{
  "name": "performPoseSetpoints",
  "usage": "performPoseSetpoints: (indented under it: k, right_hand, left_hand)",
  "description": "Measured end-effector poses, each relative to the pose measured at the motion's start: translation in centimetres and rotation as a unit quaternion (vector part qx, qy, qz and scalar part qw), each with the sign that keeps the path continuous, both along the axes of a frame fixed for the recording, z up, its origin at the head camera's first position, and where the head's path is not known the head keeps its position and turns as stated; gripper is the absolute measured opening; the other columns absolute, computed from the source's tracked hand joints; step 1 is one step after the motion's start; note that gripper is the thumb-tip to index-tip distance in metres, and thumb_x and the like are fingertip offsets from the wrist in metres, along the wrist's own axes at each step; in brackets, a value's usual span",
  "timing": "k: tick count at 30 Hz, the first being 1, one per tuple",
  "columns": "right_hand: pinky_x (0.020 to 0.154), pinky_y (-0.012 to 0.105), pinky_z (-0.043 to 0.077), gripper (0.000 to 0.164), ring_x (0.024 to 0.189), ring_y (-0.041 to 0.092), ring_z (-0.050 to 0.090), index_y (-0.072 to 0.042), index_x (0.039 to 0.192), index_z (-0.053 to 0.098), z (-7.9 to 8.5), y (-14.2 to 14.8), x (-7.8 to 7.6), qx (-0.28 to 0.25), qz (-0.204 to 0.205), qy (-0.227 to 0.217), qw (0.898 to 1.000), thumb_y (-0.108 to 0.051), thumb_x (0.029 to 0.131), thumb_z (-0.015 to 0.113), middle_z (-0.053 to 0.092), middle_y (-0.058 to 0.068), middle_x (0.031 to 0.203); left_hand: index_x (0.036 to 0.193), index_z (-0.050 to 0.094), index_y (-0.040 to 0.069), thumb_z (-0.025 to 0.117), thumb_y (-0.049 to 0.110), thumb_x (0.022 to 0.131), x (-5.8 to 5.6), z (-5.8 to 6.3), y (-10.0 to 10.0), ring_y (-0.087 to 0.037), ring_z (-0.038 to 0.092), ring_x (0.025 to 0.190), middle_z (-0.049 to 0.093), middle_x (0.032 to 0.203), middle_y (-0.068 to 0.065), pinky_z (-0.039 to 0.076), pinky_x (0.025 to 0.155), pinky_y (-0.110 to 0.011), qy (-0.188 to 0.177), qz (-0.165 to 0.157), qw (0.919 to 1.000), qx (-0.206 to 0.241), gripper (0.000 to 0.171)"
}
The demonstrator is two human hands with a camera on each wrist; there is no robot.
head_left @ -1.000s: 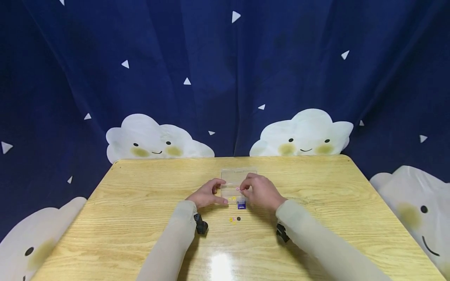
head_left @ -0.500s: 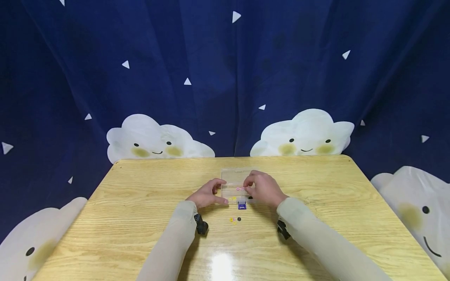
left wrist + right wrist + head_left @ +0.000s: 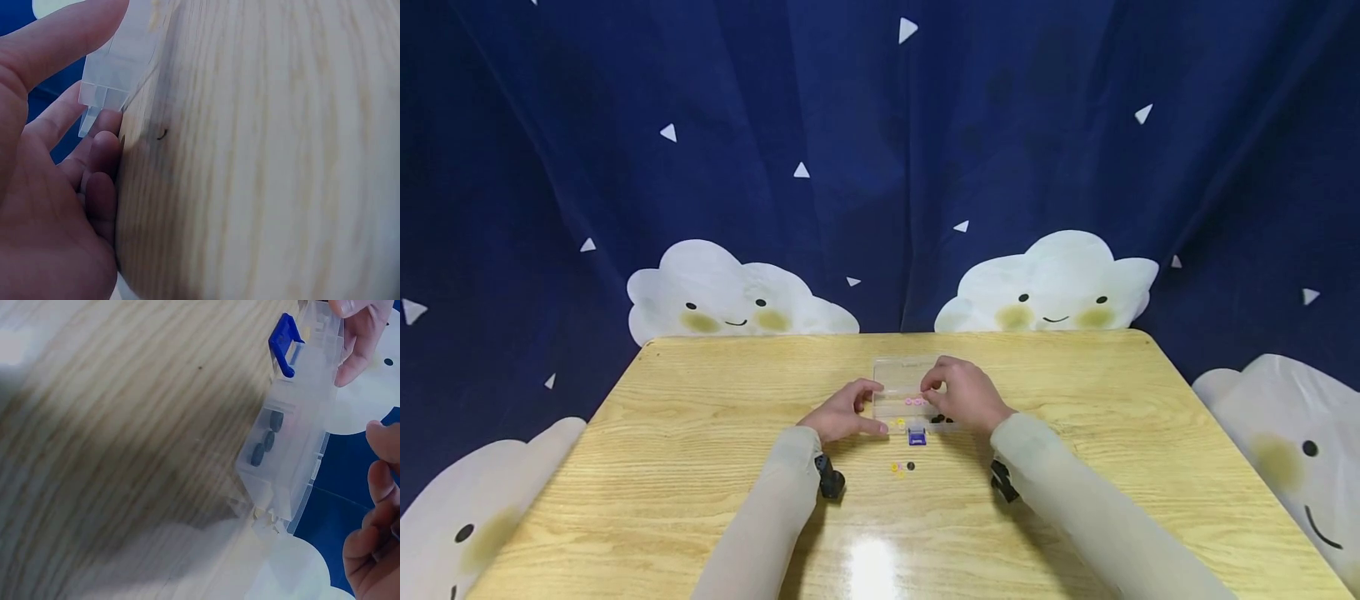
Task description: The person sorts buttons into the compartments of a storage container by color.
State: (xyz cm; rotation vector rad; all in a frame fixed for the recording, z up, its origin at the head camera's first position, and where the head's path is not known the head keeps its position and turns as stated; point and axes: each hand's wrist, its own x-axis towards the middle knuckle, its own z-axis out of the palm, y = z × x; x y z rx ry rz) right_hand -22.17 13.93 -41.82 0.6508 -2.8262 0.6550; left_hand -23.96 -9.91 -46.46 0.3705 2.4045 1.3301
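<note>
A clear plastic box (image 3: 891, 407) lies on the table with its lid raised at the back and a blue latch (image 3: 917, 437) at the front. My left hand (image 3: 844, 412) grips its left end, thumb at the front corner and fingers at the side. Pink buttons (image 3: 908, 402) sit in a row inside, a yellow button (image 3: 900, 422) at front left and black buttons (image 3: 269, 440) at front right. My right hand (image 3: 964, 393) is over the right half, fingers curled and fingertips right by the pink row. I cannot tell whether they pinch a button.
In front of the box, a yellow button (image 3: 895, 467), a black button (image 3: 911, 466) and small pink and yellow pieces lie on the wooden table (image 3: 715, 450). A dark blue curtain (image 3: 880, 167) with clouds hangs behind the table's back edge.
My right hand has moved slightly back and right, bringing more pink buttons and the black buttons into sight. The left hand has stayed on the box.
</note>
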Motion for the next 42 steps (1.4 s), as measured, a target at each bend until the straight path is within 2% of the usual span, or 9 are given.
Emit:
performPoseSetpoints:
  k: [10, 19, 30, 36, 42]
  right_hand:
    - [0.077, 0.034, 0.052, 0.005, 0.08, 0.011, 0.06, -0.02, 0.087, 0.078, 0.1, -0.1, -0.7, -0.009, -0.021, -0.024, 0.999, -0.019, 0.089, 0.074, 0.066, -0.005, 0.087]
    - [0.078, 0.036, 0.053, 0.005, 0.079, 0.013, 0.061, -0.019, 0.087, 0.079, -0.3, -0.1, -1.1, -0.011, -0.027, -0.026, 0.999, -0.019, 0.089, 0.074, 0.067, -0.003, 0.088]
    - [0.08, 0.036, 0.052, 0.006, 0.08, 0.014, 0.06, -0.018, 0.088, 0.079, -0.8, -0.5, -1.3, -0.013, -0.04, -0.053, 0.998, -0.018, 0.089, 0.073, 0.066, -0.002, 0.089]
    - [0.076, 0.035, 0.052, 0.006, 0.076, 0.014, 0.059, -0.017, 0.087, 0.08, -0.9, -0.8, -1.3, -0.007, -0.024, -0.035, 0.999, -0.016, 0.088, 0.073, 0.066, 0.0, 0.088]
    - [0.076, 0.035, 0.051, 0.007, 0.076, 0.013, 0.058, -0.017, 0.087, 0.08, -0.7, -1.1, -1.4, -0.001, -0.021, -0.038, 0.999, -0.015, 0.087, 0.073, 0.066, -0.001, 0.088]
  left_hand:
    - [0.142, 0.051, 0.015, 0.086, 0.018, 0.077, 0.1, 0.2, 0.1, -0.021, 0.043, 0.107, 0.051, 0.127, -0.008, 0.037, 0.093, -0.036, 0.001, 0.003, 1.0, -0.004, 0.074]
    - [0.141, 0.051, 0.015, 0.086, 0.017, 0.076, 0.0, 0.2, 0.1, -0.021, 0.042, 0.104, 0.051, 0.125, -0.008, 0.036, 0.09, -0.034, 0.003, 0.004, 0.9999, -0.011, 0.074]
    - [0.14, 0.051, 0.015, 0.086, 0.017, 0.077, 0.0, -0.1, 0.0, -0.021, 0.042, 0.103, 0.05, 0.123, -0.008, 0.036, 0.088, -0.034, 0.001, 0.004, 1.0, -0.002, 0.072]
    - [0.14, 0.051, 0.016, 0.086, 0.017, 0.077, 0.1, -0.1, -0.1, -0.021, 0.041, 0.104, 0.05, 0.124, -0.008, 0.036, 0.088, -0.034, -0.004, 0.004, 1.0, 0.001, 0.072]
    - [0.14, 0.052, 0.017, 0.086, 0.017, 0.076, 0.0, 0.1, 0.0, -0.021, 0.042, 0.105, 0.051, 0.125, -0.008, 0.036, 0.09, -0.035, -0.002, 0.005, 1.0, -0.002, 0.072]
